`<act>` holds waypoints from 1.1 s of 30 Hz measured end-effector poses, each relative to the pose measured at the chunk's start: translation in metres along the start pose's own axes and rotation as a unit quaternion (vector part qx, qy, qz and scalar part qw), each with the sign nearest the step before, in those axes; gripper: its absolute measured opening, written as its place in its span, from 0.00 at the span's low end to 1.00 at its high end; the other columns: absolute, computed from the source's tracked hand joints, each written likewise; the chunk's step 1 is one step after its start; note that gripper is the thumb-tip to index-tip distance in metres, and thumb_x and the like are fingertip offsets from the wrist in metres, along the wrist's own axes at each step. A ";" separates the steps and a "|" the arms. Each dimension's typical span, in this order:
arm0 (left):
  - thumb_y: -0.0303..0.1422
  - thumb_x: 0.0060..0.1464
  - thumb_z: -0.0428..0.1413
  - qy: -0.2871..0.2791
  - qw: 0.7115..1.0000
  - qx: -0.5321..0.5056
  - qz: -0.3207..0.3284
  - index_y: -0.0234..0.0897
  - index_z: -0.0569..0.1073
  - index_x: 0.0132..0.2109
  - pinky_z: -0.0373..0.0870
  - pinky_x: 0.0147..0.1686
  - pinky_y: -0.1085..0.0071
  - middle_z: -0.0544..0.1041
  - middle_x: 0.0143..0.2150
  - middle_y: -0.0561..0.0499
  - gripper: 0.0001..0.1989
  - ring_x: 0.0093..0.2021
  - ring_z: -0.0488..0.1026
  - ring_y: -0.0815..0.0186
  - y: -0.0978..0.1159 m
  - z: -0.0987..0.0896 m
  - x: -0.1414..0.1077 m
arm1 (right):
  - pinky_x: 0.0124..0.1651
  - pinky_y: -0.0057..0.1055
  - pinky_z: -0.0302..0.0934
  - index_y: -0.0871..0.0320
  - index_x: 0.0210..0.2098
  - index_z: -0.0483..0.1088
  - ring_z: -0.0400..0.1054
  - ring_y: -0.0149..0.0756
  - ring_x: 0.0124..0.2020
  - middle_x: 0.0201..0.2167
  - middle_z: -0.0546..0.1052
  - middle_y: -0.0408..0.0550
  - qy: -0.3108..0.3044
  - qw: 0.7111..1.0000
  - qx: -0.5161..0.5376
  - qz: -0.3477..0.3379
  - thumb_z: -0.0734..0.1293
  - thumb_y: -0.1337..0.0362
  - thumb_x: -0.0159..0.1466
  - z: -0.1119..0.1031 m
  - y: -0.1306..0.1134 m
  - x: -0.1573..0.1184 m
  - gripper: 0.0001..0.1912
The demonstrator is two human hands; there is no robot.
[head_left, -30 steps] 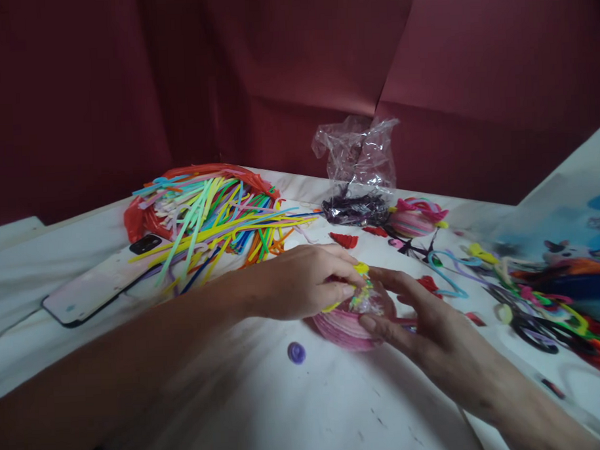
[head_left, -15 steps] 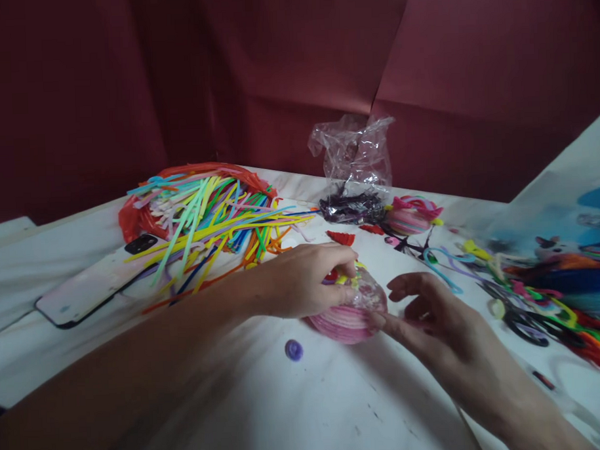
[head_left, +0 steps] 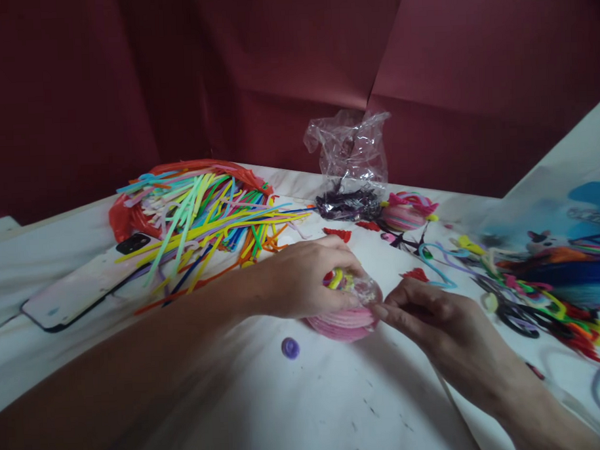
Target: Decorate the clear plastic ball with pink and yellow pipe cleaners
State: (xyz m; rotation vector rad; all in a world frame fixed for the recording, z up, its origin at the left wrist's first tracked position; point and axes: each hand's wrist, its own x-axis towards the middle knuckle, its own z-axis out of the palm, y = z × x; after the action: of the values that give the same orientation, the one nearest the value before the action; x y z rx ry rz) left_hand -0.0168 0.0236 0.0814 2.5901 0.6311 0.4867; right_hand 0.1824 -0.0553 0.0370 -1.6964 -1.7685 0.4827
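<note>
A round ball wound with pink pipe cleaners (head_left: 343, 325) has a clear, shiny part on its upper right side. Yellow and red bits (head_left: 334, 276) show near its top. My left hand (head_left: 316, 280) is wrapped over the ball from the left and grips it. At the ball's right edge, my right hand (head_left: 431, 319) has its thumb and index finger pinched together, touching the edge; whatever is between the tips is hidden. A small purple coil (head_left: 290, 348) lies on the white table in front of the ball.
Loose coloured pipe cleaners (head_left: 206, 215) spread at the back left, over a phone (head_left: 85, 282). Behind stand a clear plastic bag (head_left: 351, 157) with dark pipe cleaners and another pink ball (head_left: 405, 211). Black scissors (head_left: 517, 319) lie among scraps at right.
My right hand's fingers have closed from a spread pose into a pinch at the ball's edge. My left hand stays on the ball. The whole view has shifted slightly.
</note>
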 end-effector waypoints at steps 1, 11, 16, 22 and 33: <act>0.33 0.53 0.57 -0.001 1.000 0.000 -0.001 0.36 0.74 0.48 0.64 0.51 0.67 0.73 0.50 0.46 0.15 0.49 0.70 0.62 0.001 -0.001 0.000 | 0.23 0.30 0.57 0.55 0.23 0.69 0.63 0.33 0.21 0.19 0.71 0.43 -0.006 1.000 -0.006 0.001 0.63 0.44 0.58 0.000 -0.001 0.000 0.21; 0.35 0.47 0.61 -0.021 0.999 0.048 -0.001 0.36 0.71 0.43 0.65 0.43 0.67 0.74 0.42 0.49 0.15 0.45 0.69 0.60 0.004 0.000 0.006 | 0.25 0.31 0.57 0.55 0.24 0.69 0.64 0.34 0.22 0.20 0.72 0.44 -0.009 1.000 0.003 0.007 0.63 0.45 0.58 0.003 -0.001 0.001 0.20; 0.28 0.46 0.57 -0.051 0.997 0.064 -0.001 0.37 0.70 0.43 0.65 0.43 0.67 0.74 0.43 0.49 0.14 0.44 0.69 0.60 0.006 -0.003 0.009 | 0.24 0.31 0.56 0.55 0.24 0.68 0.63 0.33 0.22 0.20 0.71 0.43 -0.007 1.000 0.016 0.022 0.63 0.46 0.57 0.002 -0.004 0.000 0.19; 0.36 0.47 0.57 -0.051 0.995 0.085 -0.017 0.35 0.67 0.52 0.64 0.47 0.62 0.72 0.49 0.44 0.24 0.49 0.68 0.56 0.007 -0.001 0.011 | 0.23 0.30 0.56 0.55 0.24 0.69 0.63 0.33 0.21 0.20 0.72 0.43 0.004 1.000 0.012 0.007 0.63 0.47 0.57 0.002 -0.005 0.001 0.18; 0.36 0.47 0.58 -0.056 0.996 0.072 -0.011 0.40 0.72 0.52 0.66 0.47 0.64 0.69 0.49 0.45 0.23 0.48 0.69 0.58 0.004 0.000 0.009 | 0.25 0.31 0.57 0.54 0.23 0.68 0.64 0.35 0.22 0.20 0.72 0.43 -0.007 1.000 0.013 0.001 0.64 0.47 0.57 0.002 -0.002 0.002 0.18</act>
State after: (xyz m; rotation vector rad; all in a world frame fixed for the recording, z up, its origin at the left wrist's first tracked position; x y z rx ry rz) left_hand -0.0077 0.0247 0.0861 2.7196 0.6789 0.2952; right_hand 0.1801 -0.0532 0.0373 -1.6800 -1.7639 0.5170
